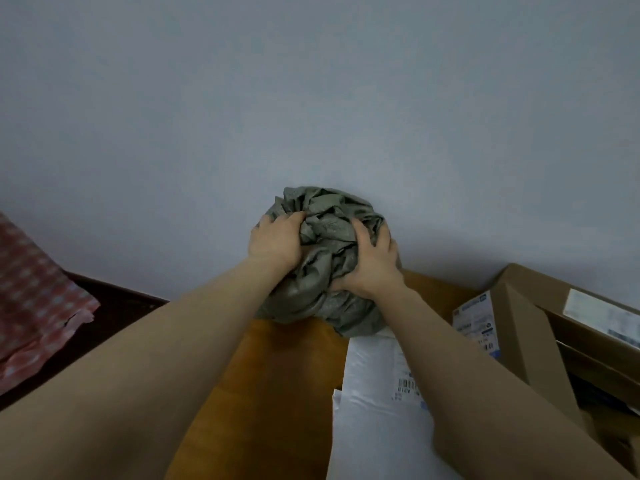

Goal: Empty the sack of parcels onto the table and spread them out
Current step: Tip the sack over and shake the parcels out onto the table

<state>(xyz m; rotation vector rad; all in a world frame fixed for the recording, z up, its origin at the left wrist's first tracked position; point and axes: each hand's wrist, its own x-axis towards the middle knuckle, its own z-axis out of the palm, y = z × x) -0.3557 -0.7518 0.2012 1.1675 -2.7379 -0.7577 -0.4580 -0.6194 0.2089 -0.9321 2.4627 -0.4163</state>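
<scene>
The table (277, 375) runs toward 12 o'clock, and at its far end, by the wall, is the sack (325, 233), crumpled into a ball. The cardboard box (519, 323) and white parcel (374, 393) lie at 4 to 5 o'clock from it, nearer the right hand (372, 268). This hand and the left hand (275, 242) both clutch the sack's folds with curled fingers.

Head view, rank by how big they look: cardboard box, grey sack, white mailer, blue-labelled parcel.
Largest: cardboard box.
Next: grey sack and white mailer, alike; mailer nearer, partly behind the right arm, so unranked.
Smallest: blue-labelled parcel.
</scene>
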